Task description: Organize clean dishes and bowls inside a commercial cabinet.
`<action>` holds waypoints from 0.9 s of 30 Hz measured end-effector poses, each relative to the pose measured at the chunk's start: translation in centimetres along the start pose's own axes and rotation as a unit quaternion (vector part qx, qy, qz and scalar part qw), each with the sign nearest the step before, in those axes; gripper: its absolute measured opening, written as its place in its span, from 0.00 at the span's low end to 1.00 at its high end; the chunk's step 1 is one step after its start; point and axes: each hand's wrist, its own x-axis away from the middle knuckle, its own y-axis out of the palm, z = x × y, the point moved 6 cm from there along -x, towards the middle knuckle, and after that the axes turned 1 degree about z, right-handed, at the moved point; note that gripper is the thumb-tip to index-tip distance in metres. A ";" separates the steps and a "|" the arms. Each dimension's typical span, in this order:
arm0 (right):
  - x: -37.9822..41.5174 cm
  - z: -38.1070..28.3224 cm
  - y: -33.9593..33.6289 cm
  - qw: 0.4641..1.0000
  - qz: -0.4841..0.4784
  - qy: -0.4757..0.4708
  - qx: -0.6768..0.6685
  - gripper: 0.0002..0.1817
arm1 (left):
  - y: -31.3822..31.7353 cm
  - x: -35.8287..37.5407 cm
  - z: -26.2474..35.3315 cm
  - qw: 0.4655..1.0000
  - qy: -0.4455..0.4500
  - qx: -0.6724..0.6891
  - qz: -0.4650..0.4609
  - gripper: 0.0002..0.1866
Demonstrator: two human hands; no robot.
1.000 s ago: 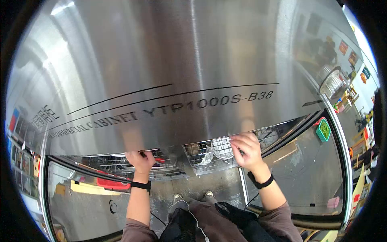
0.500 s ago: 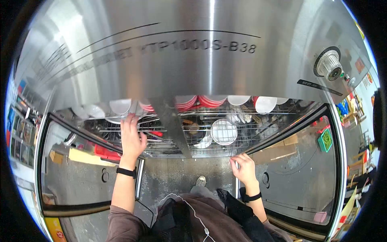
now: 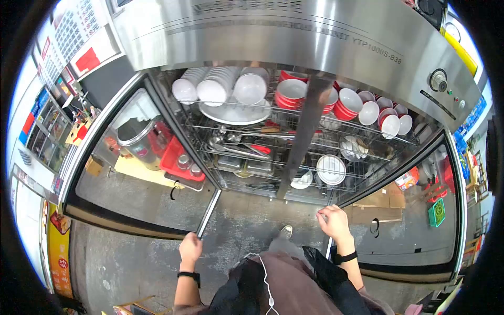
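My left hand [image 3: 190, 249] is closed at the lower corner of the left glass door [image 3: 142, 157], by its metal edge. My right hand [image 3: 333, 220] has its fingers bent together at the edge of the right glass door [image 3: 415, 220]. Both doors of the steel cabinet [image 3: 294, 31] stand open. White bowls [image 3: 251, 88] and red-and-white bowls [image 3: 291, 92] are stacked on the top wire shelf. Below lie ladles and red-handled utensils [image 3: 260, 149], metal trays [image 3: 260, 167] and white plates [image 3: 331, 169].
A control knob [image 3: 438, 81] is on the cabinet's upper right. Through the left door show a large metal pot [image 3: 137, 137] and a red bin [image 3: 176, 157]. Cardboard [image 3: 375, 207] and a green basket [image 3: 437, 212] show at the right.
My left hand has moved down from the shelf to the left door's edge. The view has shifted back and shows more of the shelves. My right hand stays by the right door.
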 end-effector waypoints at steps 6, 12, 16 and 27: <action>3.9 -9.1 4.5 0.994 -0.084 -0.049 0.040 0.07 | -13.5 7.4 -18.1 0.835 -0.113 0.159 0.515 0.30; 5.9 -17.2 5.4 0.985 -0.132 -0.104 0.041 0.09 | -23.6 1.1 -23.3 0.832 0.007 0.440 0.338 0.47; 7.3 -19.4 5.0 0.983 -0.126 -0.129 0.033 0.08 | -20.7 -1.8 -25.9 0.870 0.016 0.388 0.305 0.48; 8.1 -20.7 6.6 0.973 -0.151 -0.098 -0.147 0.15 | -15.4 4.9 -14.6 0.884 0.104 0.343 0.299 0.41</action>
